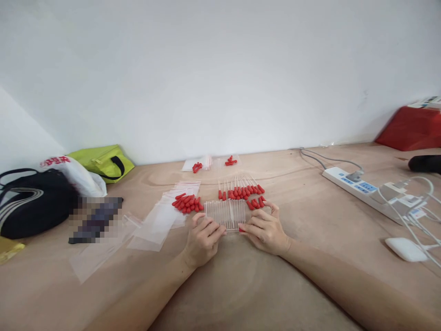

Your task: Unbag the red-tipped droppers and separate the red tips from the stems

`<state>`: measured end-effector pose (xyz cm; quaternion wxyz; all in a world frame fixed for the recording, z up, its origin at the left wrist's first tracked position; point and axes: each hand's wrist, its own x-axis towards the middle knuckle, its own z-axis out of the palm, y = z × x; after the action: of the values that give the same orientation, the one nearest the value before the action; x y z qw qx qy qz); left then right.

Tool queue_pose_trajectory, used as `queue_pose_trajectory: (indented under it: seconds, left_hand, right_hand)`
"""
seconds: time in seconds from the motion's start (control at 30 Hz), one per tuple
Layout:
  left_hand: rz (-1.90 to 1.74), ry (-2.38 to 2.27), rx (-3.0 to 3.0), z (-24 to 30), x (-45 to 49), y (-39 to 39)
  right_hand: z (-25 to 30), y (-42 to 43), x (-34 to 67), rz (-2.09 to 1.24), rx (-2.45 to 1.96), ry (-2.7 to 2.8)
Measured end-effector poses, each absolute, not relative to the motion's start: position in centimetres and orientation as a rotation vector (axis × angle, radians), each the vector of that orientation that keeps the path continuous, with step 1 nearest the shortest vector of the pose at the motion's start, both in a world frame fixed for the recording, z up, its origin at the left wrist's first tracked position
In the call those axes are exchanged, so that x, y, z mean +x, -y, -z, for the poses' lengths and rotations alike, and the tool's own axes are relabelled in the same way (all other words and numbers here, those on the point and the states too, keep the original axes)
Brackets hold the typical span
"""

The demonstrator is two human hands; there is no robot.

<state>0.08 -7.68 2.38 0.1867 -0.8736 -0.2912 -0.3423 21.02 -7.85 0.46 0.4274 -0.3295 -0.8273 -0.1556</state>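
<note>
On the wooden table a row of clear glass tubes lies between my hands. My left hand rests at the row's near left end, fingers curled and touching the tubes. My right hand is at the near right end, fingers bent against the tubes. Loose red rubber caps are heaped to the left of the row. Behind it lie several droppers with red caps fitted. Clear zip bags are stacked to the left.
Two small bags holding red caps lie near the wall. A black bag, a white plastic bag and a green bag sit at the left. A power strip with cables, a white charger and a red box are at the right.
</note>
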Motion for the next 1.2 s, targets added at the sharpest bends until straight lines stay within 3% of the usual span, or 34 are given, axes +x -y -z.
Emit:
queue_pose_trajectory:
  seconds: [0.53,0.87,1.2]
  left_hand:
    - [1.007,0.844,-2.485,-2.0,-0.5,7.8]
    - [1.11,1.136,-2.416,-1.2,-3.1,5.6]
    - [1.219,1.103,-2.314,-1.3,-3.1,4.9]
  right_hand:
    - [0.0,8.0,21.4,0.239,-0.816,2.103]
    - [0.0,5.7,23.4,-0.086,-0.929,1.822]
    - [1.0,3.8,26.1,-0.075,-1.413,1.602]
